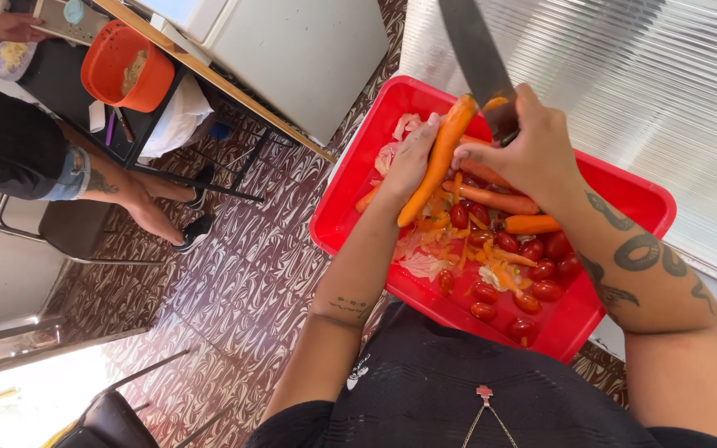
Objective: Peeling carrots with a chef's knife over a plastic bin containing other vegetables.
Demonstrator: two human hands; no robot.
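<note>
The left hand (412, 158) is wrapped tight around a long carrot (440, 158) and holds it up over the red tub (624, 195), so the peels drop in with the small tomatoes (533, 274) and the other carrots (499, 199). The right hand (533, 149) is closed on a big knife (475, 50) with the blade against the carrot's top. The knife's handle is hidden in the hand, and its tip is cut off at the top edge.

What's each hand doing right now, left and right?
Left hand: closed on the carrot, held over the red tray.
Right hand: closed on the knife, blade at the carrot's top end.
</note>
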